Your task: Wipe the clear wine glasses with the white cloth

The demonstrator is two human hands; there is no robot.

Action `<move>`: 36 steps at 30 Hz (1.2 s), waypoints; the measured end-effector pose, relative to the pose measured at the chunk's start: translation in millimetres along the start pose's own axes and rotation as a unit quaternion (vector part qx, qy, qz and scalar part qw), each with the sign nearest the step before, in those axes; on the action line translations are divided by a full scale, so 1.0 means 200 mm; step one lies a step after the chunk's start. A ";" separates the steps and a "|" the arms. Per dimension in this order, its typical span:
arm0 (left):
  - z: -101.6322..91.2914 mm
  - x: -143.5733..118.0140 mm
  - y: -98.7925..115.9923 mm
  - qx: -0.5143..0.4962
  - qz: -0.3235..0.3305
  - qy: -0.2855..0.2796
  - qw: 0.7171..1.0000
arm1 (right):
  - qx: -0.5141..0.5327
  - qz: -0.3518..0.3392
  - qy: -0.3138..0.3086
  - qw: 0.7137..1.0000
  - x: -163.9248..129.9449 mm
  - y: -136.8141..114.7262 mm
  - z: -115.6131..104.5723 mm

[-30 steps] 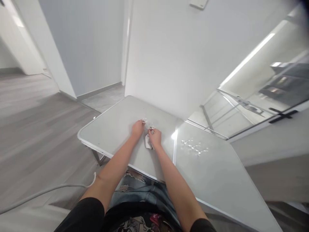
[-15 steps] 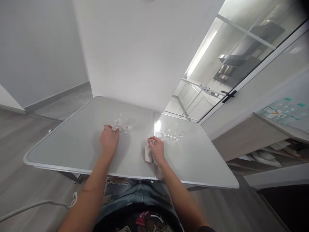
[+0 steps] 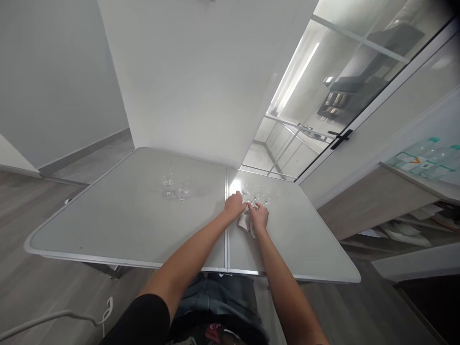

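Observation:
My left hand [image 3: 234, 206] is over the right half of the table, its fingers closed at the near edge of a group of clear stemmed glasses [image 3: 266, 196]. It appears to grip one of them, though the clear glass is hard to make out. Close beside it, my right hand [image 3: 260, 218] holds a crumpled whitish cloth [image 3: 244, 222] that hangs below the fingers. Two more clear glasses, a left one [image 3: 168, 193] and a right one [image 3: 183, 192], stand together on the left half of the table.
The light grey folding table [image 3: 118, 215] has a metal seam across its middle and backs onto a white wall [image 3: 187, 86]. To the right are a glazed door [image 3: 287, 139] and a shelf [image 3: 388, 203] with plastic bottles [image 3: 424, 158]. A white cable [image 3: 61, 315] crosses at lower left.
My left hand has left the two glasses on the left and moved right to the other group. My right hand has shifted right with the cloth, across the seam.

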State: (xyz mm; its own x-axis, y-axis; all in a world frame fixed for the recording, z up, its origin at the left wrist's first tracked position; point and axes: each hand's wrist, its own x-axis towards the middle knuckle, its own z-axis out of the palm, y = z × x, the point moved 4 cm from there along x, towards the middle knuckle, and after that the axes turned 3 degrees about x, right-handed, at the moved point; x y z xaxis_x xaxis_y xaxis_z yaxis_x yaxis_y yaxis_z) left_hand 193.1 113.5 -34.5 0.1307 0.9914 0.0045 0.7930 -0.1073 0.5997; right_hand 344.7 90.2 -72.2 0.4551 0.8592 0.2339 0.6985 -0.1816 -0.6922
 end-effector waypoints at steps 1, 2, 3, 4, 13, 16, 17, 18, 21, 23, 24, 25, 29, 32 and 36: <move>0.03 0.05 0.01 -0.007 -0.007 0.002 1.000 | 0.001 0.003 0.003 1.000 0.01 0.00 0.01; 0.06 0.09 0.02 -0.018 -0.015 0.002 1.000 | 0.002 0.008 0.005 1.000 0.02 -0.01 0.01; 0.09 0.12 0.02 -0.031 -0.017 0.004 0.999 | 0.002 0.014 0.006 1.000 0.04 -0.01 0.02; 0.11 0.14 0.02 -0.046 -0.017 0.007 0.999 | 0.004 0.017 0.008 1.000 0.06 -0.01 0.03; 0.04 0.02 -0.01 -0.096 -0.013 0.063 0.993 | 0.051 -0.033 0.050 0.997 0.10 0.01 0.06; -0.12 -0.21 -0.05 -0.170 0.028 0.116 0.978 | 0.076 -0.072 0.070 0.992 0.04 -0.06 0.04; -0.19 -0.30 -0.09 -0.187 0.037 0.131 0.973 | 0.091 -0.089 0.069 0.989 0.01 -0.11 0.03; -0.25 -0.39 -0.14 -0.204 0.046 0.140 0.968 | 0.110 -0.106 0.059 0.987 -0.03 -0.16 0.04; -0.46 -0.63 -0.39 -0.213 -0.013 0.194 0.957 | 0.171 -0.133 -0.019 0.976 -0.16 -0.36 0.11; -0.58 -0.73 -0.60 -0.180 -0.073 0.247 0.949 | 0.204 -0.134 -0.080 0.966 -0.26 -0.50 0.20; -0.63 -0.75 -0.71 -0.153 -0.098 0.266 0.947 | 0.219 -0.138 -0.108 0.960 -0.30 -0.57 0.25; -0.67 -0.76 -0.81 -0.126 -0.119 0.283 0.943 | 0.231 -0.140 -0.131 0.954 -0.34 -0.63 0.30; -0.78 -0.73 -1.10 -0.074 -0.168 0.302 0.936 | 0.230 -0.152 -0.194 0.942 -0.46 -0.79 0.47; -0.83 -0.68 -1.21 -0.061 -0.196 0.295 0.933 | 0.219 -0.161 -0.210 0.939 -0.51 -0.84 0.54; -0.81 -0.63 -1.25 -0.051 -0.220 0.265 0.937 | 0.216 -0.163 -0.218 0.938 -0.55 -0.82 0.59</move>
State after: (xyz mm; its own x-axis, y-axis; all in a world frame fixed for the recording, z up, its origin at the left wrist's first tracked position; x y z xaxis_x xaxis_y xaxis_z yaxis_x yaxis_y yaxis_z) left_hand -119.1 27.9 -55.4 -0.5316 0.8386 0.1193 0.6362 0.3023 0.7099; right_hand 115.7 81.7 -64.3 -0.0780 0.9666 0.2443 0.4295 0.2537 -0.8667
